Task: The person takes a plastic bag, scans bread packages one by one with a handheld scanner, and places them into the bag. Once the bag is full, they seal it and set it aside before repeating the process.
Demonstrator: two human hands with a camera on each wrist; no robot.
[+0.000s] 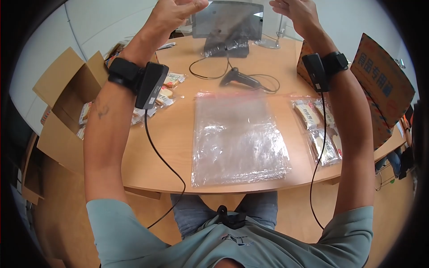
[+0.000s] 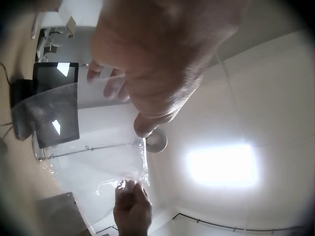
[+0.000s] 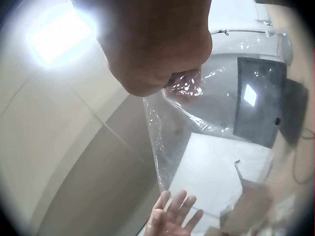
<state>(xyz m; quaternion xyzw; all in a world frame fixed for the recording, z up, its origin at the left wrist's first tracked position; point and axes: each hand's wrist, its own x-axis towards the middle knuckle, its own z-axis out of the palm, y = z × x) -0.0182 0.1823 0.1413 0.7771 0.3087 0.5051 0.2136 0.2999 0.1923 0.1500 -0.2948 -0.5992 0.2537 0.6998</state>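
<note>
Both hands are raised at the top of the head view, in front of the monitor. A clear plastic bag (image 3: pixel 204 120) hangs between them, and the monitor shows through it. My right hand (image 1: pixel 301 15) pinches the bag's edge, its fingers bunched around crumpled film in the left wrist view. Spread fingers mark my left hand (image 3: pixel 177 216), which is at the opposite edge of the film. Below on the table lies a stack of flat clear bags (image 1: pixel 237 138) with a reddish strip along the far end.
Packaged food (image 1: pixel 319 129) in clear bags lies at right, with more packets (image 1: pixel 165 94) at left. An open cardboard box (image 1: pixel 67 102) stands left, a printed carton (image 1: pixel 382 85) right. Behind the bags are a scanner (image 1: pixel 241 79) with its cable and a monitor (image 1: pixel 228 20).
</note>
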